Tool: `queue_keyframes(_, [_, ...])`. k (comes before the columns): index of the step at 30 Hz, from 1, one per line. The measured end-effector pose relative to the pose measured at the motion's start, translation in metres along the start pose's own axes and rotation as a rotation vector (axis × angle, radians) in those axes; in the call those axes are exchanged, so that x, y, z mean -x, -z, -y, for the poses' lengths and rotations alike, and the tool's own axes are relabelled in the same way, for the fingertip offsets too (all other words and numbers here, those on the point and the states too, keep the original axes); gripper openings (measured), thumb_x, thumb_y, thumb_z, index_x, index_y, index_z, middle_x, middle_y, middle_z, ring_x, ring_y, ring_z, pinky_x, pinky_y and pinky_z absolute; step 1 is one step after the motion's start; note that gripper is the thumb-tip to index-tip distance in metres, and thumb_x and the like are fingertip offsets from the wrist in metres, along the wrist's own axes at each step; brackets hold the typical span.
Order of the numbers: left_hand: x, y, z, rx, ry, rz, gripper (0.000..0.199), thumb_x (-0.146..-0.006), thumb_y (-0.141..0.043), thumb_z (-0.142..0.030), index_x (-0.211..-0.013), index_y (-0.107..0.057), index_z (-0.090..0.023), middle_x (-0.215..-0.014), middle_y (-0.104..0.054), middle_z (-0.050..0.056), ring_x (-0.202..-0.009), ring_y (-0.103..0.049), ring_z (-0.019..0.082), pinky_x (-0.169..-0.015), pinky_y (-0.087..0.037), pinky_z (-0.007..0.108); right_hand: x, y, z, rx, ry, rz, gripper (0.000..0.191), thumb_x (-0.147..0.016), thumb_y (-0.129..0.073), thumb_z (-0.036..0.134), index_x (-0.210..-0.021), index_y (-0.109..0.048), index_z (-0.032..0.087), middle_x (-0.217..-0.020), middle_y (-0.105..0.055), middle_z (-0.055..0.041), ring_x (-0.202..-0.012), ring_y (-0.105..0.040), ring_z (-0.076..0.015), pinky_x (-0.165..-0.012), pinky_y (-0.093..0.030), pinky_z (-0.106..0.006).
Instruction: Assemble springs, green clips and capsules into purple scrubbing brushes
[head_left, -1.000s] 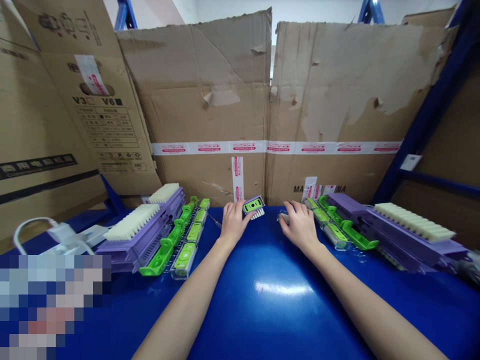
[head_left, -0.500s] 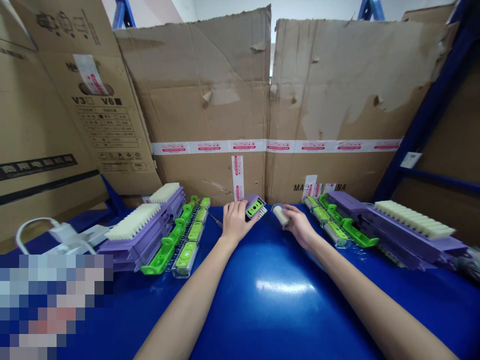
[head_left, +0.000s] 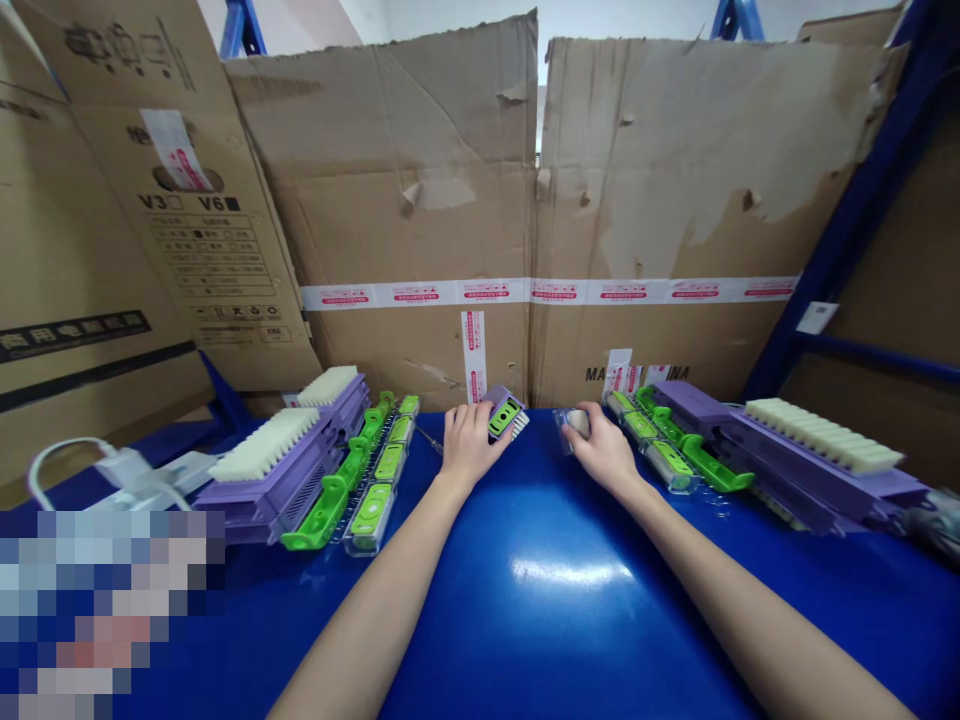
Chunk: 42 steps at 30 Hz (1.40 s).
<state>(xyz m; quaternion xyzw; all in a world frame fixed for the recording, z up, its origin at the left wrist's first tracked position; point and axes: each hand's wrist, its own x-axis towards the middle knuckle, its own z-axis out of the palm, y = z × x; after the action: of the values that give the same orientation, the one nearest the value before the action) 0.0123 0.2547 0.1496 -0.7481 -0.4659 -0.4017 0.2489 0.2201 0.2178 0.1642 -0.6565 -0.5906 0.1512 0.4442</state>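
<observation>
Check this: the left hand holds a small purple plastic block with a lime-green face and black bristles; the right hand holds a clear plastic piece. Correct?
Not quite: the bristles are white, not black, as the head view shows. The left hand does hold the purple block with its lime-green face, and the right hand the clear plastic piece.

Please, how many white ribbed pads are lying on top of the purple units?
3: the near left pad, the far left pad and the right pad. Others may be hidden.
</observation>
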Motion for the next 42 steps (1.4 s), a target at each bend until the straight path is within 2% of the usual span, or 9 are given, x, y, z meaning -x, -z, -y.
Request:
queue_keyframes(2, [0.000, 0.000, 0.000, 0.001, -0.017, 0.014, 0.038, -0.081, -0.054, -0.045, -0.103, -0.057, -0.014, -0.092, -0.064, 0.011, -0.087, -0.056, 0.026, -0.077, -0.036, 0.037, 0.002, 0.000, -0.002, 0.364, 0.188, -0.054, 0.039, -0.083, -0.051, 0.039, -0.118, -0.049, 0.023, -0.107, -0.061, -0.0091, -0.082, -0.062, -0.0212, -0.066, -0.044, -0.028])
queue_keyframes(5, [0.001, -0.001, 0.000, 0.011, -0.041, 0.015, 0.040, -0.082, -0.053, -0.047, -0.104, -0.057, -0.014, -0.092, -0.064, 0.011, -0.087, -0.056, 0.026, -0.077, -0.036, 0.037, 0.003, 0.002, -0.001, 0.584, 0.256, -0.076, 0.037, -0.089, -0.042, 0.043, -0.118, -0.050, 0.023, -0.100, -0.065, -0.0088, -0.077, -0.063, -0.0214, -0.060, -0.040, -0.026])
queue_keyframes(12, [0.001, -0.002, 0.000, 0.018, -0.065, 0.003, 0.039, -0.083, -0.052, -0.046, -0.104, -0.057, -0.014, -0.092, -0.064, 0.012, -0.086, -0.057, 0.026, -0.076, -0.037, 0.038, 0.000, 0.003, -0.002, 0.659, 0.233, -0.090, 0.035, -0.091, -0.038, 0.043, -0.113, -0.053, 0.022, -0.082, -0.066, -0.0079, -0.069, -0.061, -0.0198, -0.056, -0.033, -0.025])
queue_keyframes(18, [0.001, -0.001, -0.001, 0.014, -0.085, 0.017, 0.040, -0.083, -0.052, -0.046, -0.104, -0.056, -0.013, -0.093, -0.064, 0.011, -0.088, -0.057, 0.026, -0.077, -0.037, 0.037, 0.006, 0.000, 0.004, 0.663, 0.435, -0.065, 0.038, -0.084, -0.051, 0.035, -0.117, -0.054, 0.017, -0.099, -0.062, -0.0122, -0.095, -0.055, -0.0249, -0.076, -0.039, -0.031])
queue_keyframes(21, [0.001, -0.002, -0.001, 0.011, -0.088, 0.018, 0.040, -0.083, -0.051, -0.046, -0.105, -0.056, -0.013, -0.093, -0.064, 0.011, -0.088, -0.057, 0.025, -0.076, -0.037, 0.037, 0.005, -0.004, 0.006, 0.393, 0.359, -0.068, 0.041, -0.082, -0.049, 0.035, -0.120, -0.054, 0.018, -0.098, -0.061, -0.0111, -0.091, -0.056, -0.0237, -0.078, -0.041, -0.033])
queue_keyframes(27, [0.001, -0.002, -0.001, 0.019, -0.091, 0.008, 0.039, -0.083, -0.052, -0.046, -0.104, -0.056, -0.013, -0.093, -0.064, 0.012, -0.088, -0.057, 0.025, -0.077, -0.036, 0.037, -0.004, -0.001, 0.007, -0.892, -0.352, 0.031, 0.025, -0.077, -0.051, 0.031, -0.098, -0.054, 0.018, -0.067, -0.060, -0.0009, -0.061, -0.059, -0.0150, -0.062, -0.050, -0.030])
queue_keyframes(31, [0.001, -0.001, -0.001, 0.024, -0.088, 0.021, 0.038, -0.083, -0.052, -0.046, -0.104, -0.056, -0.014, -0.093, -0.064, 0.011, -0.088, -0.057, 0.025, -0.076, -0.037, 0.037, -0.007, 0.005, 0.009, -1.201, -0.545, 0.056, 0.011, -0.075, -0.054, 0.023, -0.084, -0.051, 0.018, -0.063, -0.058, 0.0001, -0.058, -0.059, -0.0126, -0.059, -0.052, -0.027])
queue_keyframes(37, [0.000, 0.000, -0.002, 0.028, -0.088, 0.038, 0.038, -0.083, -0.052, -0.046, -0.105, -0.056, -0.015, -0.094, -0.064, 0.011, -0.089, -0.057, 0.026, -0.077, -0.037, 0.037, -0.001, 0.000, 0.007, -0.722, -0.372, 0.028, 0.029, -0.070, -0.063, 0.043, -0.084, -0.057, 0.018, -0.057, -0.051, 0.0037, -0.038, -0.045, -0.0096, -0.035, -0.040, -0.024])
queue_keyframes(42, [0.000, 0.000, -0.002, 0.035, -0.105, 0.029, 0.039, -0.083, -0.052, -0.046, -0.105, -0.056, -0.015, -0.094, -0.064, 0.012, -0.089, -0.057, 0.025, -0.077, -0.037, 0.037, 0.000, -0.005, 0.001, -0.097, 0.048, -0.051, 0.039, -0.075, -0.056, 0.052, -0.092, -0.063, 0.017, -0.071, -0.059, -0.0018, -0.057, -0.056, -0.0148, -0.053, -0.045, -0.027])
